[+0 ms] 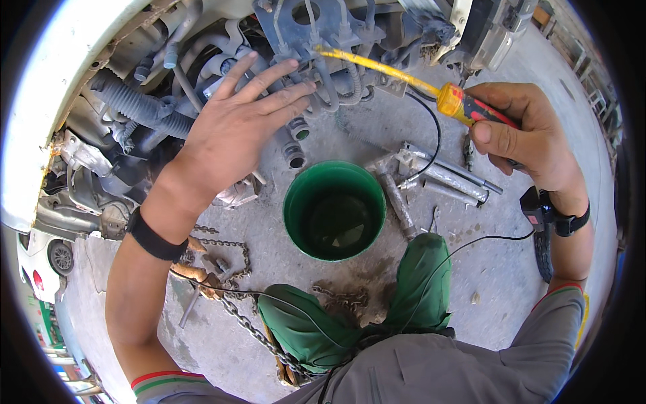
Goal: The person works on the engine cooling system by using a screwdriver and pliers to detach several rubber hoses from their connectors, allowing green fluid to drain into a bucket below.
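Note:
My right hand [528, 131] is wrapped round the red, black and yellow handle of a screwdriver-like tool [380, 68]. Its long yellow shaft reaches left, looking slightly curved, and the tip meets the lower edge of a grey metal bracket [296, 30] with pipes on it. Fingers stretched and a little apart, my left hand [235, 118] lies over the hoses below that bracket; whether it presses on them I cannot tell. Under its fingertips two open pipe ends [294, 155] point down. A ribbed grey hose [145, 108] runs to the left of this hand.
A green bucket [289, 225] with some liquid stands on the concrete floor between me and the vehicle. Metal tubes and a jack-like tool [444, 175] lie to its right. At the left are a chain [245, 326] and a hammer-like tool [195, 273]. Black cables cross my legs.

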A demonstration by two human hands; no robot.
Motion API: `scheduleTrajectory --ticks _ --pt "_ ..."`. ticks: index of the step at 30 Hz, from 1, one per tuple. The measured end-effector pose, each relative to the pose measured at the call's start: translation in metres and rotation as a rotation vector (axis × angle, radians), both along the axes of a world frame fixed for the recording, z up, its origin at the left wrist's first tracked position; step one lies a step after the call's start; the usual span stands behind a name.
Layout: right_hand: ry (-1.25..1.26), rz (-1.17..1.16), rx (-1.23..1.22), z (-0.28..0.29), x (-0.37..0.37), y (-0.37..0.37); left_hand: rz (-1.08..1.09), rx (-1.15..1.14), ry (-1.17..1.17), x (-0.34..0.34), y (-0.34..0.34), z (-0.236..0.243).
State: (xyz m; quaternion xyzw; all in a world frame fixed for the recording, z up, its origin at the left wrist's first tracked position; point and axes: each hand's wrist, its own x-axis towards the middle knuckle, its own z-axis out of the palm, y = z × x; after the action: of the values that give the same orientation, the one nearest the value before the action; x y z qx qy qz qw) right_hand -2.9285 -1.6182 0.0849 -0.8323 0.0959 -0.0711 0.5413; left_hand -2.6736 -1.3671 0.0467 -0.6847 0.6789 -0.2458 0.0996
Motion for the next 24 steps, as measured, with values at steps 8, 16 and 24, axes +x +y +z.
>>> scheduleTrajectory --ticks 8,16,24 --pt "-0.079 -0.013 0.061 -0.023 0.005 -0.016 -0.041 0.111 -0.138 0.008 -0.013 -0.006" --pt "-0.098 -0.027 0.116 -0.047 0.009 -0.017 -0.058 0.124 -0.188 0.018 -0.018 -0.019" --pt "-0.148 -0.01 0.324 -0.088 0.007 -0.017 -0.016 0.128 -0.336 0.012 -0.026 -0.025"
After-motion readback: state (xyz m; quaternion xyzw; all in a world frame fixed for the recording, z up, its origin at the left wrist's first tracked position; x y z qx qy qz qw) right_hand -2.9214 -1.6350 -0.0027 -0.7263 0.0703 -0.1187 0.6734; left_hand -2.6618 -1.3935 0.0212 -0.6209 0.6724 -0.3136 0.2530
